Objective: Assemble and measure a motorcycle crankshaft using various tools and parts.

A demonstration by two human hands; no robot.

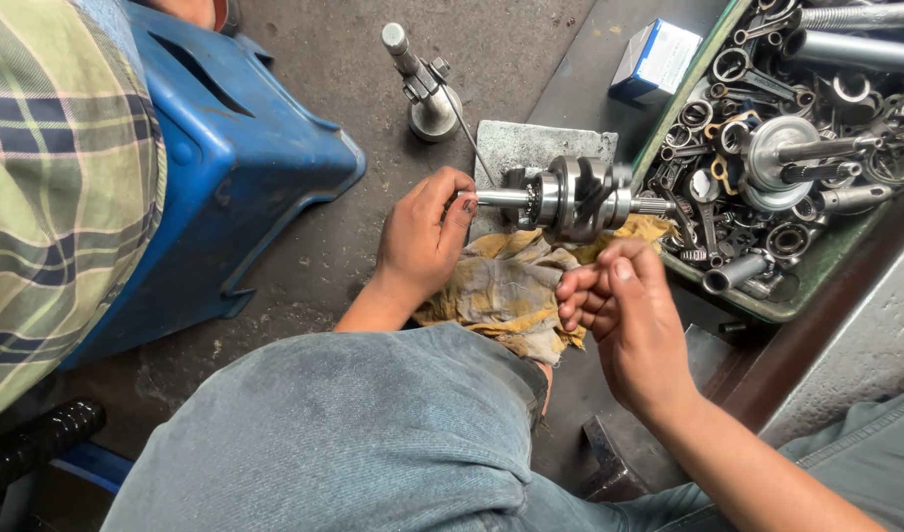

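floor: dark concrete floor (pixel 324 246), gritty, oil-stained; everything sat on it, no desk in view.
stool: blue plastic stool (pixel 235 148) at left, smooth moulded, scuffed; plaid sleeve (pixel 48 197) of another person over its far-left edge.
tray: green metal tray (pixel 713 291) at far right, dented rim, crammed with loose steel parts — bearings, rings, wrenches, shafts, all greasy.
rag: yellow-grey rag (pixel 511 286), soft, crumpled, stained, lay under the crankshaft between both hands.
plate: flat grey metal plate (pixel 531 143) behind the rag, dull, rough edges.
crankshaft: steel crankshaft (pixel 575 197) lay horizontal at centre, just left of the tray, over the rag; round webs, bright machined shaft, splined right end, bearing on the left journal.
left hand: left hand (pixel 422 241) had its fingers closed around the crankshaft's left shaft end, thumb on top.
right hand: right hand (pixel 619 300) sat near side of the crankshaft, just below its right end, fingers curled in together; whether they pinched a small part could not be told, not touching the shaft.
tool: upright metal tool (pixel 422 84) with round base stood far centre, thin rod leaning off it.
box: small blue-white carton (pixel 654 59) at far right, beside the tray.
handling: judged best to keep the left grip firm and level, rag underneath so the oily steel wouldn't roll or slip.
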